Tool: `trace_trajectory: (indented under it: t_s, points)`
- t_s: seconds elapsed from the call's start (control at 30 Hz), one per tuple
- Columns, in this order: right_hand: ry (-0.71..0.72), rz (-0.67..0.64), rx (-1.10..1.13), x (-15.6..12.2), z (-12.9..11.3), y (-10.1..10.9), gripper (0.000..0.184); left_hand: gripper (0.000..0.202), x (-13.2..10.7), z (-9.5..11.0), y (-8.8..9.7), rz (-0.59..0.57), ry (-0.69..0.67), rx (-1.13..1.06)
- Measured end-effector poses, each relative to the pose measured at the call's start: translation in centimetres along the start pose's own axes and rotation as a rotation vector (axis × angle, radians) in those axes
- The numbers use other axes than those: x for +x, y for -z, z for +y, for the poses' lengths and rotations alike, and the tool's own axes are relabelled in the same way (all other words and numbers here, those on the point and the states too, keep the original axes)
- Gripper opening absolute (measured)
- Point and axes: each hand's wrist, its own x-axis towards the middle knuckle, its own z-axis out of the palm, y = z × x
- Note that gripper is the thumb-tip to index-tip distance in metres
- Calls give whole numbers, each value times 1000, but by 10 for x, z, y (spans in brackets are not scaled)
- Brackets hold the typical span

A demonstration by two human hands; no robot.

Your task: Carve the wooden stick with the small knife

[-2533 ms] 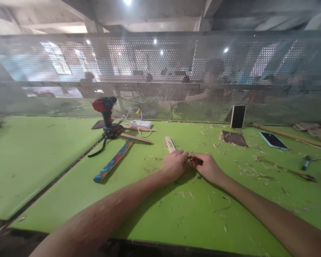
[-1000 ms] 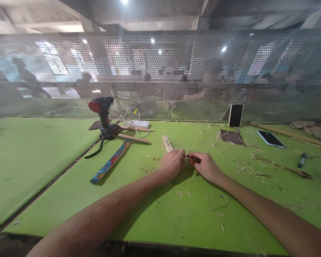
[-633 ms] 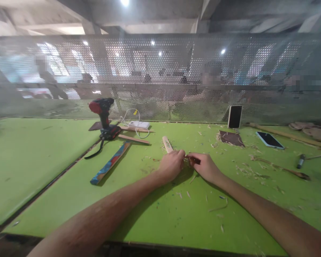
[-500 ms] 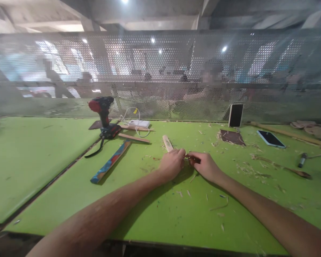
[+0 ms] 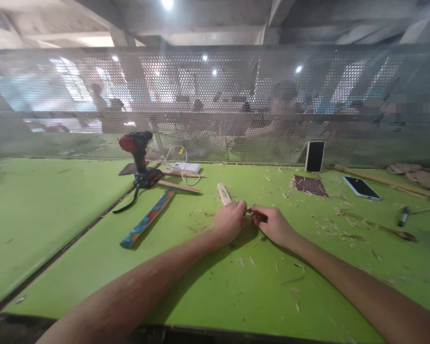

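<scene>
My left hand (image 5: 231,221) is closed around a pale flat wooden strip (image 5: 223,193), whose rounded far end with a small green mark sticks out beyond the knuckles. Close beside it, my right hand (image 5: 273,223) is curled with the fingertips pinched almost against the left thumb. Something small and reddish-brown shows between the right fingers, too hidden to name. Both hands rest low over the green tabletop (image 5: 215,282), with wood shavings (image 5: 260,239) lying around them.
At left stand a red-and-black cordless drill (image 5: 139,157) and a blue-painted wooden strip (image 5: 146,219). A white power bank (image 5: 186,167) with a cable lies behind. To the right are brown sandpaper (image 5: 311,185), two phones (image 5: 314,156), a wooden spoon (image 5: 403,235) and a perforated screen (image 5: 215,129) at the back.
The hands stay almost in place, with only a slight shift at the fingertips. The view tilts up a little, and a person behind the screen has moved to the right.
</scene>
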Motion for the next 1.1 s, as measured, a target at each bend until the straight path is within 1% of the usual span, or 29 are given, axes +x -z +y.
trace_trajectory:
  t_s: [0.1, 0.23, 0.3, 0.4, 0.5, 0.67, 0.8, 0.87, 1.1]
  points:
    - [4, -11, 2, 0, 1, -1, 30, 9, 1, -1, 0, 0, 15, -7]
    - [-2, -34, -7, 0, 2, -2, 37, 8, 1, 0, 3, 5, 37, -24]
    - [6, -6, -20, 1, 3, -1, 38, 12, 1, 0, 3, 10, 44, -33]
    - [-10, 46, -32, 2, 6, 2, 33, 18, 2, 0, 0, 21, 61, -37]
    - [-38, 64, -26, 2, 9, 5, 31, 19, 4, 0, -2, 25, 74, -43]
    - [-37, 72, -33, 3, 12, 5, 32, 16, 3, 0, 0, 24, 47, -43]
    - [-7, 87, -59, 4, 8, 4, 34, 19, 1, -1, 1, 37, -2, -38]
    - [3, 90, -58, 5, 5, 5, 34, 18, 2, -2, 1, 36, -4, -45]
    - [-41, 74, -56, 4, 3, 6, 33, 15, 2, -1, 0, 37, -1, -46]
